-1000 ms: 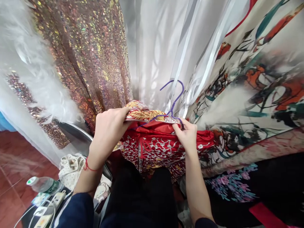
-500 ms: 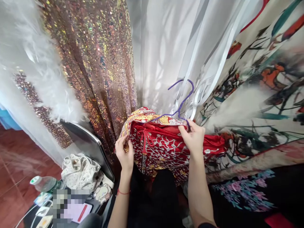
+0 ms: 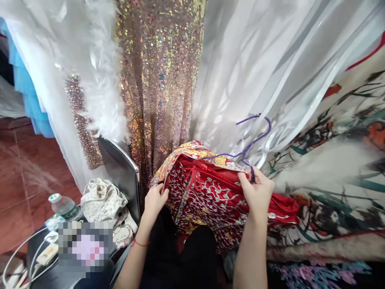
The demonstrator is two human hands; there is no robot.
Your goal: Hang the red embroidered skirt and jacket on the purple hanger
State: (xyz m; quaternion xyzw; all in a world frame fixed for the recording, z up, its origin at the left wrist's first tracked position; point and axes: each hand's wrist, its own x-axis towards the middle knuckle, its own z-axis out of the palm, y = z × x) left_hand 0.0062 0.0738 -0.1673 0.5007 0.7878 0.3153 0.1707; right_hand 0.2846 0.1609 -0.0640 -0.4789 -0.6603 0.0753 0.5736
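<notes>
A red garment (image 3: 207, 196) with silver and gold embroidery hangs over my lap, with a thin red bow tied near its top. Its patterned gold-and-white edge (image 3: 177, 154) is folded along the upper side. The purple hanger (image 3: 245, 150) sits inside the top of the garment, its hook sticking up and tilted right. My left hand (image 3: 155, 200) is closed on the garment's left edge, fingertips pinching the cloth. At the upper right, my right hand (image 3: 257, 188) pinches the garment's edge beside the hanger's arm; some of those fingers are hidden behind the cloth.
Sequined fabric (image 3: 162, 80), white feathered cloth (image 3: 102, 92) and sheer white fabric (image 3: 234, 60) hang ahead. Flower-printed cloth (image 3: 339, 152) is at right. A black chair (image 3: 120, 172) at left holds a crumpled dotted cloth (image 3: 102, 200), a plastic bottle (image 3: 64, 206) and white cables (image 3: 18, 243).
The view has turned left, so the scene sits farther right. My left hand has slid slightly lower along the garment's edge. My right hand keeps its pinch beside the hanger.
</notes>
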